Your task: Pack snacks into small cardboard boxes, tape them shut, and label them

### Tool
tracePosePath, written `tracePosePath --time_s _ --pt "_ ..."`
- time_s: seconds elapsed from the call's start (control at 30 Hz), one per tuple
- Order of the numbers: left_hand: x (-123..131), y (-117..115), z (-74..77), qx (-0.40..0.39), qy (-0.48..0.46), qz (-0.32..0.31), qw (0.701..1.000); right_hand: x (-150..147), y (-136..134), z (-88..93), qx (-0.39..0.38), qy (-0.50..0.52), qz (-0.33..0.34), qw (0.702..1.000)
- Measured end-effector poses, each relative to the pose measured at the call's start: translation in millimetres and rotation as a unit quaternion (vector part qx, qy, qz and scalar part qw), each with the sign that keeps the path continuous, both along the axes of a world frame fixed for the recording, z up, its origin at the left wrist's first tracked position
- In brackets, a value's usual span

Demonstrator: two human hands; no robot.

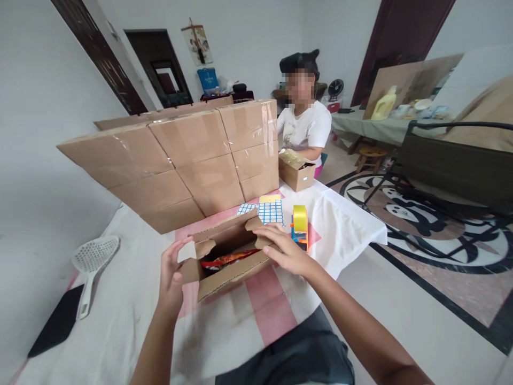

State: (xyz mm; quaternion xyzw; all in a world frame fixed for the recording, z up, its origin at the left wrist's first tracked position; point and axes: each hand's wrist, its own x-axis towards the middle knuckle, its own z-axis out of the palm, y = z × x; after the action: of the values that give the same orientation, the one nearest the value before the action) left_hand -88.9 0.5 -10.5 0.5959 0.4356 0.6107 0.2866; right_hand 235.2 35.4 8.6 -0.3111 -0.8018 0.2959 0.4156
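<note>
An open cardboard box stands on the table in front of me, its flaps spread. Inside lies a red and orange packet, partly hidden by the box walls. My left hand is beside the box's left end, fingers apart, with nothing in it. Over the right end, my right hand rests its outstretched fingers on the flap there. Just right of that hand is a tape dispenser with a yellow roll. Sheets of blue-bordered labels lie behind the box.
A wall of stacked, taped cartons rises at the table's back. Near its right end sits a small carton, with a seated person behind it. At left lie a white plastic strainer and a black flat object.
</note>
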Motion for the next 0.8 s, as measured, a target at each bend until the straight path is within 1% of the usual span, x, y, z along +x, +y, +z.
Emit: tracePosePath --time_s 0.07,0.13,0.2,0.27,0.33,0.43,0.5,0.57,0.6,0.63,0.7,0.73,0.77,0.8 --pt "3 1 -10.9 0.002 -0.103 0.018 0.994 -2 -1 -1.7 0.013 0.004 -0.022 1.0" --pt "6 0 -20.1 -0.001 -0.19 0.024 0.981 -2 -1 -4.8 0.016 0.009 -0.032 0.999" --pt "10 -2 -25.4 0.013 -0.236 0.021 0.971 0 0 -6.9 0.015 0.0 -0.028 1.0" --pt "12 -4 -27.0 0.043 -0.24 0.002 0.97 3 3 -5.6 0.011 -0.028 -0.015 0.999" --pt "12 -5 -26.8 0.07 -0.174 -0.014 0.982 6 8 -0.3 0.002 -0.069 0.0 0.998" --pt "7 -5 -28.6 0.07 -0.007 -0.025 0.997 5 17 9.4 -0.024 -0.116 0.0 0.993" --pt "3 -4 -32.8 0.069 0.09 -0.051 0.992 0 23 12.3 -0.045 -0.108 -0.029 0.993" --pt "2 -5 -38.1 0.072 0.14 -0.071 0.985 -9 29 10.6 -0.066 -0.062 -0.081 0.993" --pt "2 -5 -40.2 0.074 0.145 -0.054 0.985 -14 32 8.1 -0.076 -0.034 -0.113 0.99" --pt "4 -6 -41.2 0.071 0.137 -0.018 0.988 -19 35 4.7 -0.085 -0.007 -0.145 0.986" --pt "10 -8 -38.6 0.058 0.137 0.076 0.986 -28 40 -3.5 -0.101 0.03 -0.183 0.977" --pt "12 -8 -34.8 0.054 0.151 0.118 0.98 -31 42 -7.8 -0.111 0.043 -0.183 0.976" --pt "15 -9 -29.4 0.052 0.175 0.145 0.972 -32 44 -11.7 -0.12 0.055 -0.174 0.976" --pt "18 -8 -22.9 0.052 0.209 0.155 0.964 -33 46 -14.9 -0.129 0.068 -0.157 0.977"
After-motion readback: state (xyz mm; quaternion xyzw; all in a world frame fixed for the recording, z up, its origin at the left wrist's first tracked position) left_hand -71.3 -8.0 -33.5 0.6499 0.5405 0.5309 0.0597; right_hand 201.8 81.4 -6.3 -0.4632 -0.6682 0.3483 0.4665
